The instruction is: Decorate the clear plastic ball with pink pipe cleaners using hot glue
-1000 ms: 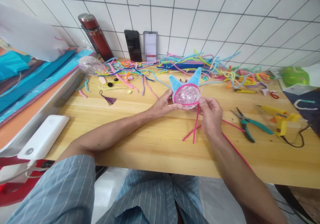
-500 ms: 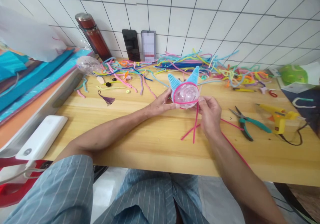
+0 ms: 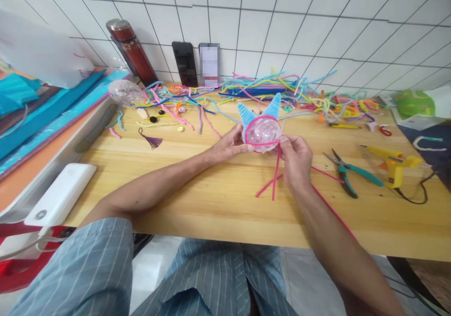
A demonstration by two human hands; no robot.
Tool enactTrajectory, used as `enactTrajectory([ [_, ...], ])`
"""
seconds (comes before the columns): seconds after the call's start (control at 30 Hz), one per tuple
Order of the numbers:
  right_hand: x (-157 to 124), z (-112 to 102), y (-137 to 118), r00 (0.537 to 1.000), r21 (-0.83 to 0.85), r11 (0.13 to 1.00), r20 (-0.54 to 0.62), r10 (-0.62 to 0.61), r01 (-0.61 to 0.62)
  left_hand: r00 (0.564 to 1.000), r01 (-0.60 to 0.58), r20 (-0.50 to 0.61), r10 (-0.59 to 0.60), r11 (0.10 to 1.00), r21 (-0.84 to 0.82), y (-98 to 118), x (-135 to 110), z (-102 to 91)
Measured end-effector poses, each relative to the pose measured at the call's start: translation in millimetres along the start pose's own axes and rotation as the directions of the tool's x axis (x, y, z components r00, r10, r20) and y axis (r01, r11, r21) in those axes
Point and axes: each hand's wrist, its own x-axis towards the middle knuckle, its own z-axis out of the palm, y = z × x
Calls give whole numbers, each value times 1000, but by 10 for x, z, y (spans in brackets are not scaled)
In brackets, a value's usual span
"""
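Note:
Above the middle of the table I hold a clear, crinkled plastic ball [image 3: 264, 132] with two pointed light-blue ears [image 3: 272, 107] on its far side. A pink pipe cleaner [image 3: 261, 144] loops around the ball's face. My left hand [image 3: 233, 146] is closed on the ball's left side, its thumb along the lower edge. At the lower right edge my right hand [image 3: 295, 156] pinches the pink pipe cleaner where its strands meet. Loose pink ends [image 3: 275, 180] hang below the fingers, and others stick out to the right behind my wrist.
Teal-handled pliers [image 3: 348, 171] and a yellow glue gun [image 3: 393, 163] lie to the right. Many coloured pipe cleaners [image 3: 257, 92] spread along the wall, near two phones [image 3: 185, 65] and a red thermos [image 3: 132, 50]. A purple tassel [image 3: 152, 141] and a white power bank [image 3: 60, 194] are left.
Almost nothing differs. My left thumb has shifted slightly along the ball's lower edge, and both hands keep their hold.

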Motion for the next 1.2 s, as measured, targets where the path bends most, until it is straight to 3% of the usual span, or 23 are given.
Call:
enactTrajectory([
  [0.4, -1, 4, -45, 999, -48, 999, -23, -27, 26, 998, 42, -35, -42, 999, -22, -23, 38, 17],
  [0.6, 3, 18, -45, 1000, 25, 1000, -6, 9, -9, 996, 80, -25, -80, 997, 5, 77, 19, 39],
  [1.0, 19, -16, 37, 1000, 13, 1000, -5, 23, -23, 997, 62, -44, -63, 998, -12, 119, -3, 98],
  [1.2, -20, 27, 12, 1000, -6, 1000, -5, 20, -21, 984, 88, -158, -87, 996, -3, 83, -25, 168],
])
